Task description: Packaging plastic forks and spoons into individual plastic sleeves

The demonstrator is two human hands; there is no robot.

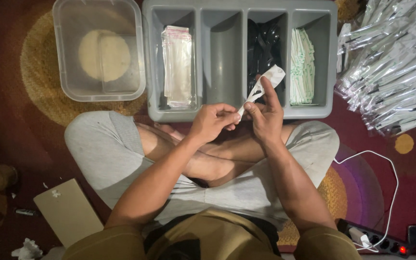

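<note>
Patterned red carpet (15,120) is seen throughout. At the far left a clear plastic tub (99,50) is set, touching a grey four-compartment tray (239,58): clear sleeves (178,65) first slot, black spoons (265,48) third, paper packets (302,67) fourth. Packed bundles (396,67) are piled far right. At the tray's near edge, left hand (213,121) is pinched on a white napkin (263,86); right hand (266,115) is closed round it, forefinger raised.
</note>
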